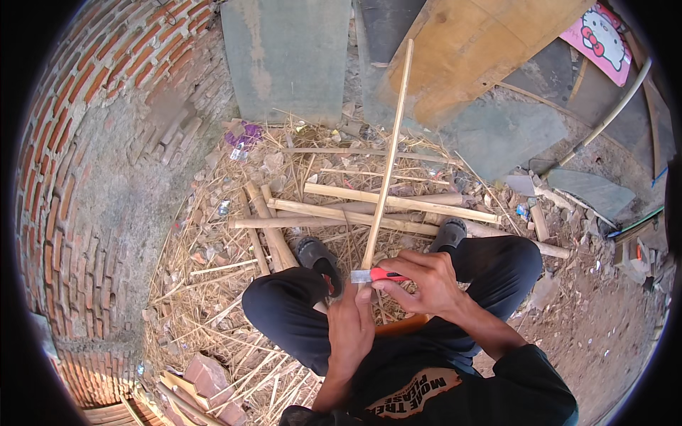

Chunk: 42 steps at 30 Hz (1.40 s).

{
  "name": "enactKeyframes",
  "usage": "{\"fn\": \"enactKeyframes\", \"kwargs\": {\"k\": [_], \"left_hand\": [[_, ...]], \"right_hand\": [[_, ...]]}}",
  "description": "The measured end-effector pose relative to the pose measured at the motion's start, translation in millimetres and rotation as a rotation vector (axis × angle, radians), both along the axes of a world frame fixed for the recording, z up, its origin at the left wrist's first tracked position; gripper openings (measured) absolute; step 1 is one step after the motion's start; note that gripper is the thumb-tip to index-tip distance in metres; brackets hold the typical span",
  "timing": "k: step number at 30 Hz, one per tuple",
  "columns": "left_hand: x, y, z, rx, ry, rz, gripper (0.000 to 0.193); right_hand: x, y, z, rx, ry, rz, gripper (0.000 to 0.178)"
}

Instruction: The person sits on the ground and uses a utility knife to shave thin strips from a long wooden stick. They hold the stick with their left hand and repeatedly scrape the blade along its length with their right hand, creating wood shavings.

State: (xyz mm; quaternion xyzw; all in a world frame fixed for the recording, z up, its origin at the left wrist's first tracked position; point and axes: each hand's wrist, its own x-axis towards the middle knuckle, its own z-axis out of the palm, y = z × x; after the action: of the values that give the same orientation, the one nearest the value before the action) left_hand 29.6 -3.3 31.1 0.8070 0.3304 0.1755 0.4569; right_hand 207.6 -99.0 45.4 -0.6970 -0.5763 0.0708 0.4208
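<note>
My right hand (428,282) is closed round the red handle of a box cutter (383,275), its wide blade pointing left. The blade lies across the near end of a long split bamboo strip (391,157), which stretches away from me and slightly right. My left hand (351,323) grips that near end just below the blade, thumb up close to the metal. Part of the strip's end is hidden by the fingers and blade. Both hands are between my bent knees.
Bamboo poles and split pieces (398,201) lie crossed beyond my shoes (316,254), over straw-like shavings (213,305). A brick wall (78,184) rises on the left. Grey panels (288,64) and a brown board (483,50) lean at the back; broken bricks (213,380) lie lower left.
</note>
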Motion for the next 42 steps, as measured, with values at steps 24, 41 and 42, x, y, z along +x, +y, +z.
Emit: {"fn": "enactKeyframes", "kwargs": {"k": [24,41,42], "left_hand": [[-16,20,-16,-0.986,-0.095,-0.241,0.079],[-10,25,-20,-0.903,-0.199,-0.198,0.063],[-9,24,-16,-0.874,-0.196,-0.208,0.062]], "right_hand": [[56,-8,-13,0.149,0.395,-0.247,0.029],[40,-20,-8,0.081,-0.034,0.085,0.031],[38,-21,-11,0.081,-0.068,0.094,0.031]]}}
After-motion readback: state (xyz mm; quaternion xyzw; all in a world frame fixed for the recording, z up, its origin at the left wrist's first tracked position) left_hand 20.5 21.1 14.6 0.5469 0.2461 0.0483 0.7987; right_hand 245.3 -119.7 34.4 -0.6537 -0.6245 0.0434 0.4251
